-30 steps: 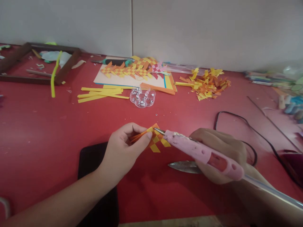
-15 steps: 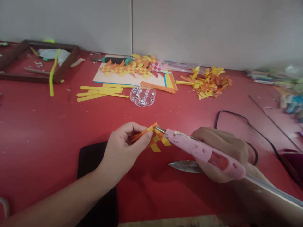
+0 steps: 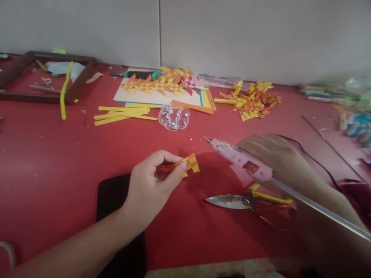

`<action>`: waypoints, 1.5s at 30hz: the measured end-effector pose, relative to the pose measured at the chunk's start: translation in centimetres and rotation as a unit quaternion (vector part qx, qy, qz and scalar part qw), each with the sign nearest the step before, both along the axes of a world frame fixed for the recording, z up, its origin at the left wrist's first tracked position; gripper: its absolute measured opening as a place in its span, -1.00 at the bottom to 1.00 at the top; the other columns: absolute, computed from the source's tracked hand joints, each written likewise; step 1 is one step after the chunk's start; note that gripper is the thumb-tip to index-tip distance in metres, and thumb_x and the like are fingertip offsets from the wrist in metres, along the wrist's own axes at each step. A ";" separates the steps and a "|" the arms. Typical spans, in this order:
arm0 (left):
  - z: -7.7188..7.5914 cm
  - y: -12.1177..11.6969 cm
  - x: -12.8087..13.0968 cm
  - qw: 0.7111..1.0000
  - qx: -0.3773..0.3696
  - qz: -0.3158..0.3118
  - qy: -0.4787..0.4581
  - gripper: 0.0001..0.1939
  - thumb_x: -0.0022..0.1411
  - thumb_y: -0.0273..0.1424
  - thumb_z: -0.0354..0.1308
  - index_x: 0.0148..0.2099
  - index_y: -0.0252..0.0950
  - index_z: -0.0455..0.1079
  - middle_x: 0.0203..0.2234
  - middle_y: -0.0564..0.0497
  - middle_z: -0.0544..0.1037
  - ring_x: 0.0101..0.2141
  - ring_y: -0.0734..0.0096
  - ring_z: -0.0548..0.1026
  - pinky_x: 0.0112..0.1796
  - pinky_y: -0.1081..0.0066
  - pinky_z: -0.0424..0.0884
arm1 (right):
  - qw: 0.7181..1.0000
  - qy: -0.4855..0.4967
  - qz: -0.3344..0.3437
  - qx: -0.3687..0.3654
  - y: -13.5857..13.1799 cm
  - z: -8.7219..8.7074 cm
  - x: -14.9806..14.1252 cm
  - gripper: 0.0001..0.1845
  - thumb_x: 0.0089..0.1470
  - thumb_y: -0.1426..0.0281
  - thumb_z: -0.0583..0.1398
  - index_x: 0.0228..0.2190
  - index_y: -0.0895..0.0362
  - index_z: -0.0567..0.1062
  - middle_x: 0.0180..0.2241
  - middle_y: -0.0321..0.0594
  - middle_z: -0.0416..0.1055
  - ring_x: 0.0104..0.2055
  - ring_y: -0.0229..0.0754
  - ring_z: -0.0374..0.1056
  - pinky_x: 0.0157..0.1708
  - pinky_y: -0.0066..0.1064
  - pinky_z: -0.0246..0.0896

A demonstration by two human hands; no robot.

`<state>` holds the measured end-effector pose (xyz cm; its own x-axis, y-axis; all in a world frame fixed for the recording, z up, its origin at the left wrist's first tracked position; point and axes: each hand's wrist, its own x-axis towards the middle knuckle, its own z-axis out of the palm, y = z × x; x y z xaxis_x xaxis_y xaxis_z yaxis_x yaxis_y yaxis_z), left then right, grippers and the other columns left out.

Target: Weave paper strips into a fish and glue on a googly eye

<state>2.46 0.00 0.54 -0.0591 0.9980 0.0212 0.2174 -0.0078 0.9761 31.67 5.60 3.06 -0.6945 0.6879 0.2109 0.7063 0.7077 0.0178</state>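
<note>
My left hand [image 3: 158,173] pinches a woven orange and yellow paper piece [image 3: 191,163] between thumb and fingers; part of it is hidden inside the hand. My right hand [image 3: 266,154] is wrapped round a pink hot glue gun [image 3: 239,159], slightly blurred, with a clear glue stick [image 3: 315,206] sticking out of its back. The gun's metal tip points left, above and apart from the paper. Below the gun lie scissors [image 3: 232,201] with red and yellow handles. A tiny googly eye [image 3: 191,138] rests on the table beyond my left hand.
A flower-shaped clear case [image 3: 174,117] of googly eyes sits ahead, beside yellow paper strips [image 3: 121,115]. Woven paper fish [image 3: 156,84] lie on paper sheets at the back, near a scrap pile [image 3: 255,101]. A brown frame [image 3: 84,79] stands left; a black phone-like slab [image 3: 114,193] lies under my left arm.
The glue gun has moved up and right, away from the woven paper, uncovering the scissors' handles. My left hand has turned the paper a little, so less of it shows.
</note>
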 end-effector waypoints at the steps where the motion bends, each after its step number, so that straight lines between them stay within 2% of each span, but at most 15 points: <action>1: -0.1 -0.1 0.0 0.999 0.035 -0.013 0.006 -0.97 0.23 -0.41 0.25 -0.30 -0.21 0.46 -0.40 0.10 0.60 -0.36 0.49 0.58 -0.30 0.53 0.50 | 0.998 -0.060 -0.033 -0.003 1.1 -0.2 1.1 -0.77 0.03 0.56 0.14 -0.27 0.03 0.41 -0.35 -0.17 0.47 -0.32 -0.09 0.36 -0.35 -0.21 0.09; 3: -0.1 -0.4 -0.1 0.992 0.117 -0.042 0.028 -0.93 0.23 -0.49 0.23 -0.27 -0.21 0.46 -0.33 0.07 0.62 -0.28 0.48 0.58 -0.20 0.49 0.50 | 0.990 -0.110 -0.080 -0.039 3.4 -0.9 3.4 -0.69 -0.04 0.63 0.11 -0.32 0.01 0.46 -0.37 -0.18 0.47 -0.32 -0.07 0.37 -0.35 -0.19 0.06; 4: -0.1 -0.4 -0.1 0.986 0.154 -0.056 0.038 -0.90 0.22 -0.53 0.23 -0.26 -0.21 0.46 -0.30 0.06 0.62 -0.25 0.47 0.58 -0.17 0.48 0.50 | 0.989 -0.082 -0.112 -0.046 4.6 -1.2 4.5 -0.68 -0.10 0.64 0.11 -0.34 0.04 0.48 -0.37 -0.13 0.47 -0.32 -0.04 0.38 -0.34 -0.17 0.09; 7: 0.0 -0.5 -0.2 0.970 0.221 -0.092 0.045 -0.84 0.20 -0.61 0.22 -0.25 -0.23 0.46 -0.29 0.02 0.62 -0.24 0.46 0.57 -0.17 0.45 0.50 | 0.989 -0.064 -0.093 -0.099 7.1 -1.6 6.7 -0.49 -0.19 0.64 0.07 -0.19 0.05 0.50 -0.23 -0.12 0.53 -0.19 -0.01 0.44 -0.25 -0.19 0.28; 9: 0.2 -0.4 -0.2 0.961 0.252 -0.104 0.043 -0.83 0.19 -0.63 0.22 -0.25 -0.24 0.45 -0.30 0.01 0.62 -0.24 0.44 0.57 -0.18 0.42 0.50 | 0.988 -0.045 -0.096 -0.108 7.5 -1.0 6.6 -0.44 -0.18 0.62 0.07 -0.10 0.04 0.48 -0.16 -0.13 0.54 -0.13 0.01 0.46 -0.19 -0.16 0.36; 13: 0.4 -0.2 -0.2 0.951 0.283 -0.113 0.060 -0.83 0.18 -0.63 0.23 -0.25 -0.25 0.44 -0.35 0.01 0.62 -0.28 0.43 0.57 -0.21 0.43 0.50 | 0.984 0.042 -0.172 -0.031 5.3 0.3 1.7 -0.64 0.09 0.53 0.03 -0.12 0.12 0.50 -0.13 0.02 0.52 -0.07 0.11 0.43 -0.06 0.00 0.32; 16: 0.5 -0.3 -0.3 0.953 0.275 -0.111 0.066 -0.84 0.20 -0.62 0.21 -0.24 -0.25 0.44 -0.34 0.00 0.61 -0.28 0.44 0.58 -0.23 0.45 0.51 | 0.988 0.059 -0.131 -0.056 3.3 -0.3 -3.9 -0.76 0.23 0.40 0.08 -0.20 0.09 0.54 -0.26 -0.14 0.56 -0.23 -0.09 0.47 -0.17 -0.27 0.35; 19: 0.6 -0.3 -0.4 0.941 0.309 -0.111 0.078 -0.82 0.19 -0.66 0.18 -0.27 -0.26 0.43 -0.33 0.00 0.61 -0.26 0.43 0.58 -0.19 0.42 0.51 | 0.983 0.105 -0.081 -0.126 2.5 -1.5 -7.6 -0.85 0.21 0.39 0.18 -0.24 0.11 0.56 -0.25 -0.21 0.57 -0.25 -0.19 0.47 -0.19 -0.37 0.30; 24: 0.7 -0.1 -0.3 0.922 0.367 -0.090 0.089 -0.80 0.17 -0.69 0.22 -0.31 -0.26 0.43 -0.31 -0.01 0.59 -0.21 0.37 0.55 -0.14 0.31 0.53 | 0.960 0.159 -0.122 -0.195 3.0 -2.0 -8.9 -0.86 0.17 0.39 0.24 -0.22 0.13 0.57 -0.31 -0.24 0.57 -0.38 -0.26 0.42 -0.33 -0.43 0.25; 29: 1.0 -0.4 -0.5 0.895 0.416 -0.088 0.135 -0.80 0.14 -0.66 0.25 -0.32 -0.23 0.43 -0.32 0.01 0.60 -0.21 0.33 0.56 -0.14 0.27 0.54 | 0.966 0.125 -0.127 -0.190 4.2 -2.1 -9.9 -0.90 0.19 0.39 0.23 -0.28 0.13 0.56 -0.40 -0.25 0.52 -0.39 -0.24 0.38 -0.30 -0.42 0.22; 34: 1.5 -0.6 -0.7 0.906 0.381 -0.094 0.159 -0.80 0.17 -0.57 0.24 -0.30 -0.11 0.41 -0.34 0.06 0.63 -0.26 0.28 0.58 -0.16 0.19 0.54 | 0.967 0.115 -0.134 -0.184 5.0 -2.9 -10.8 -0.91 0.22 0.39 0.22 -0.30 0.16 0.52 -0.26 -0.16 0.48 -0.25 -0.20 0.39 -0.18 -0.36 0.25; 39: 1.4 -0.4 -0.4 0.921 0.357 -0.106 0.115 -0.79 0.14 -0.61 0.25 -0.31 -0.15 0.42 -0.38 0.05 0.61 -0.27 0.32 0.57 -0.14 0.22 0.52 | 0.970 0.078 -0.130 -0.189 5.0 -2.5 -10.9 -0.90 0.25 0.47 0.16 -0.31 0.20 0.49 -0.24 -0.12 0.46 -0.22 -0.17 0.37 -0.19 -0.35 0.21; 41: 1.1 -0.3 -0.3 0.947 0.294 -0.109 0.074 -0.79 0.16 -0.62 0.22 -0.32 -0.16 0.43 -0.36 0.05 0.60 -0.25 0.35 0.57 -0.15 0.29 0.51 | 0.973 0.053 -0.108 -0.196 4.9 -2.0 -10.9 -0.90 0.25 0.49 0.14 -0.30 0.22 0.48 -0.24 -0.10 0.44 -0.24 -0.16 0.35 -0.23 -0.36 0.19; 43: 0.7 -0.3 -0.2 0.977 0.191 -0.093 0.008 -0.81 0.19 -0.60 0.21 -0.29 -0.16 0.44 -0.33 0.07 0.59 -0.25 0.42 0.57 -0.18 0.39 0.51 | 0.975 0.025 -0.078 -0.207 5.0 -1.4 -10.8 -0.89 0.24 0.50 0.13 -0.32 0.22 0.47 -0.28 -0.11 0.43 -0.29 -0.17 0.33 -0.27 -0.37 0.16; 45: 0.3 -0.1 -0.1 0.992 0.076 -0.068 -0.070 -0.87 0.22 -0.52 0.24 -0.27 -0.16 0.44 -0.35 0.10 0.58 -0.31 0.49 0.56 -0.24 0.49 0.50 | 0.974 0.000 -0.048 -0.220 4.9 -0.8 -10.7 -0.88 0.22 0.51 0.14 -0.37 0.21 0.45 -0.35 -0.15 0.41 -0.35 -0.19 0.30 -0.31 -0.38 0.12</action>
<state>2.35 -0.14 0.89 0.0622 0.9829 0.1732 0.0661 -0.1772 0.9820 20.97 10.46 2.23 -0.6223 0.7737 -0.1191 0.7699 0.5774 -0.2718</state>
